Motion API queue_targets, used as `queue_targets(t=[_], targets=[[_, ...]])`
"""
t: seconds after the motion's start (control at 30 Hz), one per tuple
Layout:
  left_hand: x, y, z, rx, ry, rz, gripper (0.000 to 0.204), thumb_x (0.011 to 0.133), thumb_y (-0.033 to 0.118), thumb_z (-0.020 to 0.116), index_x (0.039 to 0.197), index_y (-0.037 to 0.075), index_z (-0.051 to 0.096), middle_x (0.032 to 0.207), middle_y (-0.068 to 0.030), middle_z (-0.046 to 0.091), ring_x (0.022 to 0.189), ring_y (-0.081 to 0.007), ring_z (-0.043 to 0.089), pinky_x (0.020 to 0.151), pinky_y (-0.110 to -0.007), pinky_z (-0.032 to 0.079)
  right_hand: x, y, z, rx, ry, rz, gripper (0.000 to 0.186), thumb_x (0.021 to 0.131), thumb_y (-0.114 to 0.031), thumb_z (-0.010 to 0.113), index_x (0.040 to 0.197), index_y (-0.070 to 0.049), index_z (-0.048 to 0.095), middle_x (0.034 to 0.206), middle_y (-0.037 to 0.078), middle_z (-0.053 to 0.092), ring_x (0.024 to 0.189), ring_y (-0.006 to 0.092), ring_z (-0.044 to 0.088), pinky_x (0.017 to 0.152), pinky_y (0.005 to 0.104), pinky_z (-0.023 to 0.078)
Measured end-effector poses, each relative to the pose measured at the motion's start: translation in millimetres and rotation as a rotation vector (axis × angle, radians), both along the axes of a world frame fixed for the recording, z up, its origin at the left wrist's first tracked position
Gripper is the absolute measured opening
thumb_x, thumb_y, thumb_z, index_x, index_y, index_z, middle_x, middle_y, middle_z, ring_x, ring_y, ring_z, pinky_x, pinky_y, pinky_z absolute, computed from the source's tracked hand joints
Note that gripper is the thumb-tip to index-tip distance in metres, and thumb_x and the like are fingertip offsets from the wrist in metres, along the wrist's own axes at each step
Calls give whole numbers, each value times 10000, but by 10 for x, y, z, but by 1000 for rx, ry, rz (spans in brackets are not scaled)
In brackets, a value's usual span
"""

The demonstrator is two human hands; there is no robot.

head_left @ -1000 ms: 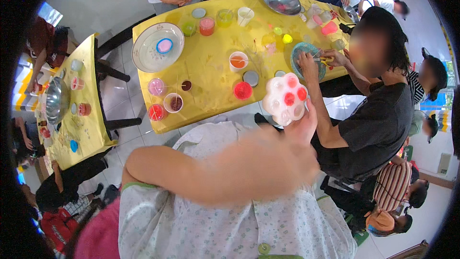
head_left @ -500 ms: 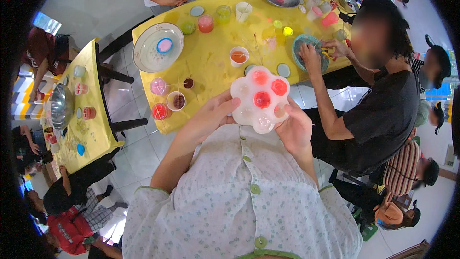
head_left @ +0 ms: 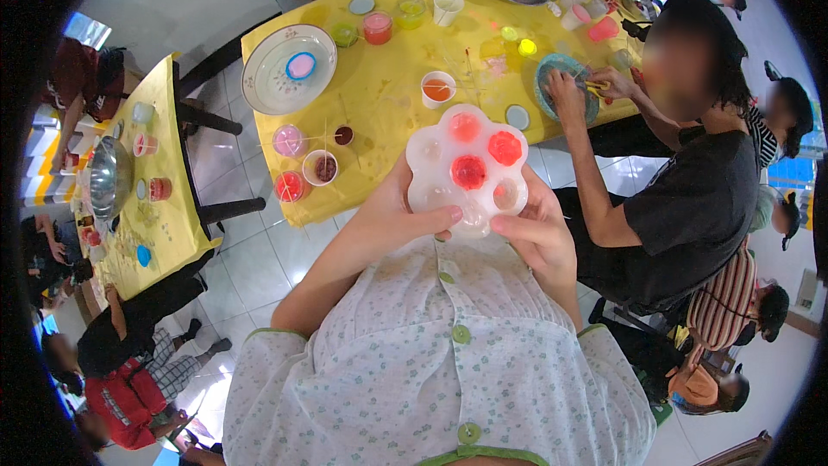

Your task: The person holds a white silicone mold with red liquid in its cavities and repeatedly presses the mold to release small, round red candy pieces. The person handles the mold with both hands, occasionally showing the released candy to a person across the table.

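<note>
The left hand grasps the left side of a white flower-shaped mould, the right hand its right side, thumbs flanking the lobe nearest the body. Roughly round, the mould shows no clear long axis and lies between both hands, neither closer. In view it overlaps the near edge of the yellow table. Beyond, a pink cup stands by the near-left corner, a wide bowl by the far-left one.

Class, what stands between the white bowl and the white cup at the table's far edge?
In the head view, a green jar, a red jar and a yellow jar stand between the bowl and the cup, with a grey lid beside them.
</note>
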State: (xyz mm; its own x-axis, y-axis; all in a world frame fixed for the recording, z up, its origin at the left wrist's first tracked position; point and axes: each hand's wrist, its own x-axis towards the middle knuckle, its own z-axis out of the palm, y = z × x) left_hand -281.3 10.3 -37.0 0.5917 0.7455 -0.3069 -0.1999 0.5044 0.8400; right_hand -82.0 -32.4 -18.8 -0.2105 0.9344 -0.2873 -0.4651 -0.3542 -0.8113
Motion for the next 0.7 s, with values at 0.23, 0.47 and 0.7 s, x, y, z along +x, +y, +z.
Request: queue_targets(t=[0.23, 0.47, 0.7], targets=[[21, 11, 2, -31, -73, -13, 801, 791, 108, 701, 1431, 60, 221, 1336, -100, 423, 1118, -187, 531, 690, -285, 561, 32, 28, 3, -26, 69, -17, 783, 690, 83, 665, 1396, 13, 334, 1315, 91, 514, 1214, 181, 493, 1029, 317, 361], [147, 94, 69, -29, -84, -30, 835, 758, 108, 728, 1420, 55, 222, 1343, -104, 408, 1172, -186, 482, 829, -319, 515, 136, 25, -1, -9, 47, -67, 774, 687, 89, 661, 1388, 17, 340, 1312, 100, 513, 1211, 185, 498, 1011, 320, 382], [367, 120, 23, 201, -48, 100, 799, 696, 118, 776, 1326, 48, 290, 1276, -88, 428, 1207, -179, 428, 994, -348, 394, 157, 12, 41, 76, -56, -115, 769, 691, 82, 674, 1382, 18, 343, 1322, 96, 506, 1221, 183, 486, 1025, 315, 360]])
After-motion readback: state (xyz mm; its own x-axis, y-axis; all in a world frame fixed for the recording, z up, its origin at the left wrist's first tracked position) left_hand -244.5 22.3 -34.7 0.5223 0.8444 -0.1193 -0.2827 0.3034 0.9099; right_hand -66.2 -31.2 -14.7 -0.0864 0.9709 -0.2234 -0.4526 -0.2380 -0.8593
